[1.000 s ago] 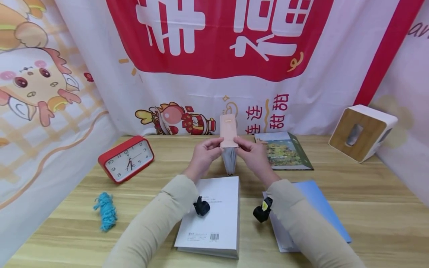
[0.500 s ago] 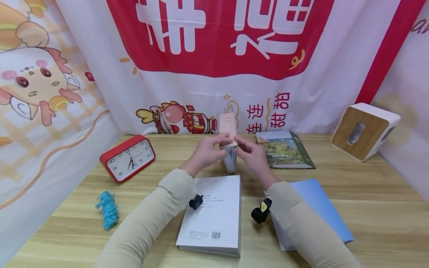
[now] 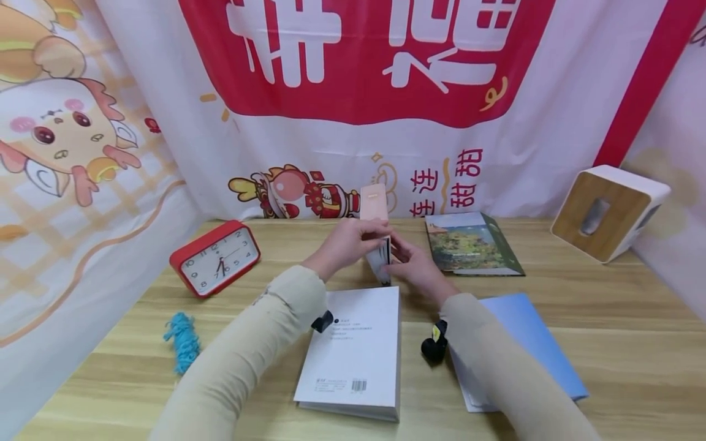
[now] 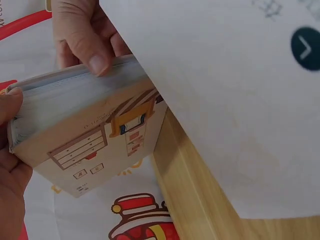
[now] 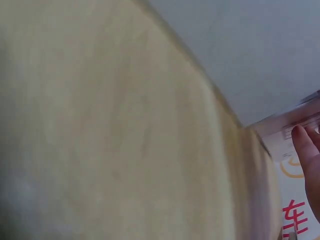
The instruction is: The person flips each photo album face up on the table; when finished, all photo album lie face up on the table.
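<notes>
A thick book with a pale pink spine (image 3: 374, 199) stands spine-up at the back centre, its page edges towards me. My left hand (image 3: 353, 242) reaches over the near end of the spine, and its fingers pinch the book there. On the other side, my right hand (image 3: 416, 269) holds the book's right side. The left wrist view shows the beige cover (image 4: 100, 145) with a shop drawing and the right thumb (image 4: 97, 62) against the page edges. At the right border of the right wrist view, the right-hand fingers (image 5: 306, 145) lie along the cover.
In front lies a white book (image 3: 353, 361). A blue book (image 3: 529, 343) is under the right forearm. Further back are a picture-covered booklet (image 3: 463, 245) and a wood-fronted tissue box (image 3: 592, 217). A red clock (image 3: 217, 260) and blue yarn (image 3: 184, 343) lie left.
My left hand has moved right, from the book's left corner onto the near end of the spine. The right fingers have slid lower on the right side. The book stays in place.
</notes>
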`<state>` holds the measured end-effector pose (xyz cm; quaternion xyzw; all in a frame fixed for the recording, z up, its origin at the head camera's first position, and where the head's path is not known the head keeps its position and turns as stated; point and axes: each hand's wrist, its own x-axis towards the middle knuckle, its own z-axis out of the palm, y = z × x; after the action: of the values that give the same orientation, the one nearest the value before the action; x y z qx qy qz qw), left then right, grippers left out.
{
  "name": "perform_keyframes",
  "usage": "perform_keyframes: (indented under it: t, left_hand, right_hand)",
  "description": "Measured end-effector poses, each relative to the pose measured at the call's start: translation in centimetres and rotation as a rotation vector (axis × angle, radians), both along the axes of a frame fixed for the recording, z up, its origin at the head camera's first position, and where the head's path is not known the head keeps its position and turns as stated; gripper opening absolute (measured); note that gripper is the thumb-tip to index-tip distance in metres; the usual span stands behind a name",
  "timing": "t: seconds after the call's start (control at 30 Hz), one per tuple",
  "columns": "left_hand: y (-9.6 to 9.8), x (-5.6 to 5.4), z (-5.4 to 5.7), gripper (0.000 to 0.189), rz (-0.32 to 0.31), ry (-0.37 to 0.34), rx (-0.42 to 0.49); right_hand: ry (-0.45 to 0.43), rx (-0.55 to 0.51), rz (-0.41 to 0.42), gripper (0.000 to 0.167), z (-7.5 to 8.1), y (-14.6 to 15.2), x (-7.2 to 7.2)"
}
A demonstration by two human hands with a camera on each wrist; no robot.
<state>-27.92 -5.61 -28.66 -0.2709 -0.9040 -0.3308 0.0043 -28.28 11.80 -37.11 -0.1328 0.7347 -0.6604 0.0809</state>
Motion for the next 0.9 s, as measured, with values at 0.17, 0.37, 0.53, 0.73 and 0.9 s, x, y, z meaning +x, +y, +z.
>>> perform_keyframes:
  t: [0.17, 0.37, 0.53, 0.73, 0.9]
  left_hand:
    - [0.2, 0.0, 0.2, 0.028, -0.014, 0.000, -0.022]
    - [0.3, 0.1, 0.2, 0.025, -0.037, 0.059, -0.041]
    - [0.1, 0.1, 0.3, 0.023, -0.085, 0.180, -0.066]
    - [-0.6, -0.2, 0.2, 0.023, -0.115, 0.281, -0.056]
    - [-1.1, -0.1, -0.3, 0.028, -0.090, 0.250, -0.030]
  right_hand:
    - [0.001, 0.028, -0.026, 0.094, -0.6, -0.4, -0.5]
    - [-0.023, 0.071, -0.081, 0.091, -1.1, -0.6, -0.7]
    - [0.003, 0.095, -0.131, 0.073, -1.1, -0.9, -0.6]
    - [0.065, 0.113, -0.187, 0.059, -0.9, -0.9, -0.4]
    - [0.092, 0.200, -0.225, 0.052, -0.9, -0.8, -0.1]
